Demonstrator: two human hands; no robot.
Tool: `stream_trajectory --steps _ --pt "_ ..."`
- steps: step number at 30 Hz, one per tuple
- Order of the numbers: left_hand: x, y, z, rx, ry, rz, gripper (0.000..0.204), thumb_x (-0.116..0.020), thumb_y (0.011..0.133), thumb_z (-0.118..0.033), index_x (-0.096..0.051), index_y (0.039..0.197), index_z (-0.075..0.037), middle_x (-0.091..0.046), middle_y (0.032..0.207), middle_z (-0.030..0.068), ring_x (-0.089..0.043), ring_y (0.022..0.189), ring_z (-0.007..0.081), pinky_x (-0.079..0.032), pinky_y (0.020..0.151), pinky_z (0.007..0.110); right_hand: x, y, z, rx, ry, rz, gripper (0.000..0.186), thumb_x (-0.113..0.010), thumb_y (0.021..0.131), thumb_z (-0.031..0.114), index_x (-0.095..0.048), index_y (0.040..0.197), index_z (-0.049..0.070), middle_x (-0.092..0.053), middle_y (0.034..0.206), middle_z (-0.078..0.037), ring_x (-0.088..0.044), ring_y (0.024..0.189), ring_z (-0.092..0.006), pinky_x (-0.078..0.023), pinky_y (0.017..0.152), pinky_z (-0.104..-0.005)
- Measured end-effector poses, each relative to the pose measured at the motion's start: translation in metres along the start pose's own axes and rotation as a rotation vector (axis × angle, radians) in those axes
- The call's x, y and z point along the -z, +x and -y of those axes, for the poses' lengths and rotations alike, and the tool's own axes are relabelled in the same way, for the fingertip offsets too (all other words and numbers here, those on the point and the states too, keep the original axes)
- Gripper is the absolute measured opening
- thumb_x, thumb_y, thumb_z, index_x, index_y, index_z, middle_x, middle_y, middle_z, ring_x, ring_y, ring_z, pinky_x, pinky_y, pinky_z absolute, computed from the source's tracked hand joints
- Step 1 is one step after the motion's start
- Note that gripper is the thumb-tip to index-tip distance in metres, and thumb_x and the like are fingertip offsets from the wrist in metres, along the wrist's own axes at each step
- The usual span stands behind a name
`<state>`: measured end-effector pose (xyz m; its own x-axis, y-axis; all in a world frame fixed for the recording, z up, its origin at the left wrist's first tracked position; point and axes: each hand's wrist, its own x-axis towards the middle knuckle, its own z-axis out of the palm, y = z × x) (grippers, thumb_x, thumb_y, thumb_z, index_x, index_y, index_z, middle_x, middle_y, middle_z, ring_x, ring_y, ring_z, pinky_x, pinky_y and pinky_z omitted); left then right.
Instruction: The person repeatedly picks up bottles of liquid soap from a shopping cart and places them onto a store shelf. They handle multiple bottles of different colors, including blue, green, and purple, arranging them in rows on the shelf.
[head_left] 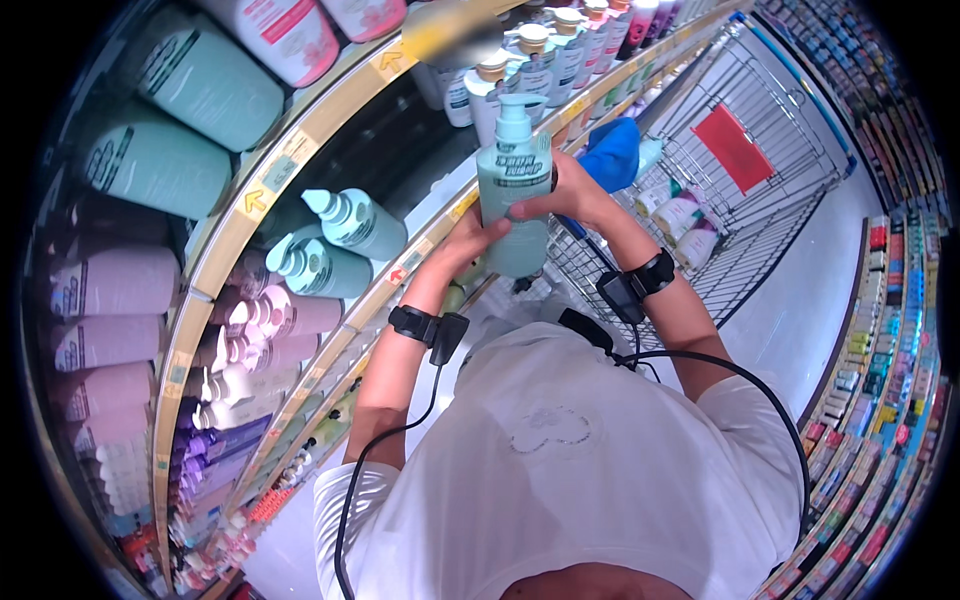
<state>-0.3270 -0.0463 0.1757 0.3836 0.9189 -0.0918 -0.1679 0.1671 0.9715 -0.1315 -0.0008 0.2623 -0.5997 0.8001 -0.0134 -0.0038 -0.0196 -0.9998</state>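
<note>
While two hands clasp it, one pale green pump bottle (513,188) is held in front of the left-hand shelf (372,301), pump end far. Label: dark block lettering in outlined patches; lower print partly under the thumbs. Left grip (465,243) pressed on the bottle's near left side, right grip (572,195) wrapped on its right; some fingers hidden. Left of it: two similar pump bottles (362,222). Farther left, two larger pale green containers (215,88), dark print, tops not clear. Far: a row of pump bottles (533,55), overlapping, no sure count. Right: one shopping cart (790,200), one red panel (733,148), one blue item (612,155), kind unclear, plus white packs (680,216), three discernible. Far-right shelf goods (880,330) too small to read.
</note>
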Motion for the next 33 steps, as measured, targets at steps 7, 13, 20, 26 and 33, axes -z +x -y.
stream_trajectory --steps 7,13,20,26,33 --pt "0.033 -0.017 0.001 -0.261 0.176 -0.415 0.083 -0.072 0.077 -0.012 -0.023 0.143 0.001 -0.043 0.134 0.0163 -0.043 0.124 0.0247 -0.034 0.105 0.037 -0.035 0.064 -0.03 0.197 -0.092 0.022 0.087 -0.085 0.054 0.004 -0.042 0.131 0.003 -0.054 0.121 -0.006 -0.049 0.113 -0.0142 -0.04 0.097 -0.0311" --pt "0.038 -0.03 0.047 -0.221 0.393 -0.755 0.088 -0.069 0.081 -0.014 -0.01 0.145 0.005 -0.027 0.144 0.0239 -0.038 0.127 0.0278 -0.032 0.106 0.038 -0.06 0.133 -0.059 0.298 0.09 0.095 0.088 -0.084 0.052 0.007 -0.043 0.13 0.003 -0.055 0.116 -0.006 -0.05 0.108 -0.0138 -0.039 0.096 -0.0285" --pt "0.031 -0.044 0.057 -0.097 0.217 -0.786 0.087 -0.066 0.083 -0.011 -0.008 0.145 0.004 -0.022 0.147 0.025 -0.027 0.136 0.028 -0.024 0.11 0.036 -0.072 0.162 -0.071 0.223 0.024 0.28 0.091 -0.083 0.056 0.003 -0.038 0.135 0.002 -0.055 0.118 -0.005 -0.05 0.11 -0.0136 -0.038 0.098 -0.0301" --pt "0.042 -0.036 0.067 -0.166 0.12 -0.808 0.086 -0.066 0.082 -0.007 -0.009 0.146 0.001 -0.017 0.149 0.0221 -0.024 0.138 0.0288 -0.024 0.11 0.038 -0.084 0.185 -0.085 0.163 0.001 0.316 0.083 -0.083 0.057 0.005 -0.042 0.128 0.002 -0.057 0.112 -0.005 -0.051 0.108 -0.0138 -0.039 0.096 -0.0303" --pt "0.031 -0.016 0.071 -0.171 0.264 -0.828 0.085 -0.061 0.083 0.003 -0.006 0.148 -0.006 -0.01 0.152 0.0138 -0.018 0.14 0.0301 -0.026 0.109 0.04 -0.073 0.223 -0.129 0.276 -0.233 0.547 0.091 -0.084 0.054 0.015 -0.036 0.129 0.0 -0.047 0.124 -0.016 -0.044 0.119 -0.0267 -0.033 0.103 -0.0348"
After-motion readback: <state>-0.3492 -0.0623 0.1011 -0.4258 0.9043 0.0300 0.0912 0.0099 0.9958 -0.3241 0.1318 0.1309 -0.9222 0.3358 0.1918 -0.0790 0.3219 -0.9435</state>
